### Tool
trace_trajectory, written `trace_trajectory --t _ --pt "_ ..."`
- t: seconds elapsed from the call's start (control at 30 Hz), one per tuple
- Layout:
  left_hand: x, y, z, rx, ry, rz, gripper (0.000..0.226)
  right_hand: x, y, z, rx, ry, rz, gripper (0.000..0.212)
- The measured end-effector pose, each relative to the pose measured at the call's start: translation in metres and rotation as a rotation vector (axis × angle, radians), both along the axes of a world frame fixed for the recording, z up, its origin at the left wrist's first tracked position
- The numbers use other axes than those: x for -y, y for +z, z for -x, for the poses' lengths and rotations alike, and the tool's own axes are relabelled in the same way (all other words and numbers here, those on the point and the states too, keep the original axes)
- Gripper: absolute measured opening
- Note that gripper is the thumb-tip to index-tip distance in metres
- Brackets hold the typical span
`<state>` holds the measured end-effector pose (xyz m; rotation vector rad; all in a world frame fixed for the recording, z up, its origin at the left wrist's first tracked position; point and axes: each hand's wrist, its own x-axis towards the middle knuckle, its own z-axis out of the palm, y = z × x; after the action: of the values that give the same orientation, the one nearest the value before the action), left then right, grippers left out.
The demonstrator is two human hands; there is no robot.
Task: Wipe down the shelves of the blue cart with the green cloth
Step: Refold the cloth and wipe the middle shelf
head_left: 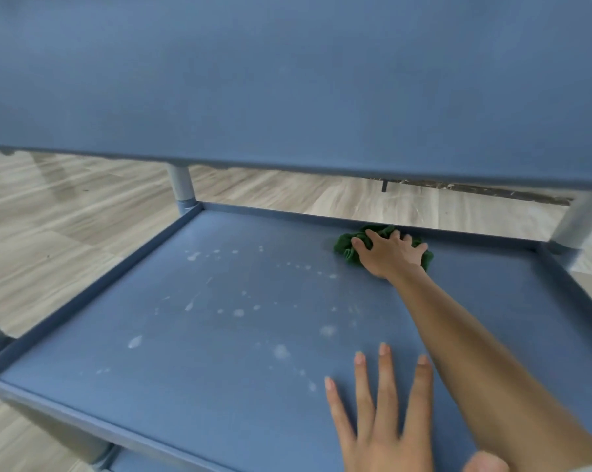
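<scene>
The blue cart's middle shelf fills the view and is dotted with several white spots and smears. A bunched green cloth lies against the shelf's far rim, right of centre. My right hand reaches far in and presses down on the cloth with spread fingers, covering most of it. My left hand rests flat on the shelf near the front edge, palm down with fingers spread, holding nothing.
The underside of the upper shelf hangs low over the whole top of the view. Grey posts stand at the far left corner and far right corner. A raised rim runs around the shelf. Wood-look floor lies beyond.
</scene>
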<state>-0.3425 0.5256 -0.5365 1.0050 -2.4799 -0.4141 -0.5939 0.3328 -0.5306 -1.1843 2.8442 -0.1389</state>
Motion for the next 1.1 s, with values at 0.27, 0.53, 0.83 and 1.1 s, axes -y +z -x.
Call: trace_trajectory --t 0.27,0.53,0.83,1.1 --pt "0.005 0.004 -0.027 -0.198 -0.003 -0.248 0.098 -0.048 -0.004 -0.037 0.006 0.160 -0.007 0.080" --pt "0.066 -0.003 -0.117 0.108 0.304 0.023 0.093 -0.144 -0.002 -0.124 0.034 0.297 -0.009 0.071" --pt "0.083 -0.014 -0.165 0.213 0.321 0.017 0.092 -0.251 0.002 -0.209 0.057 0.431 -0.040 0.074" --pt "0.090 -0.019 -0.165 0.337 0.262 -0.004 0.096 -0.256 0.003 -0.210 0.075 0.487 -0.031 0.067"
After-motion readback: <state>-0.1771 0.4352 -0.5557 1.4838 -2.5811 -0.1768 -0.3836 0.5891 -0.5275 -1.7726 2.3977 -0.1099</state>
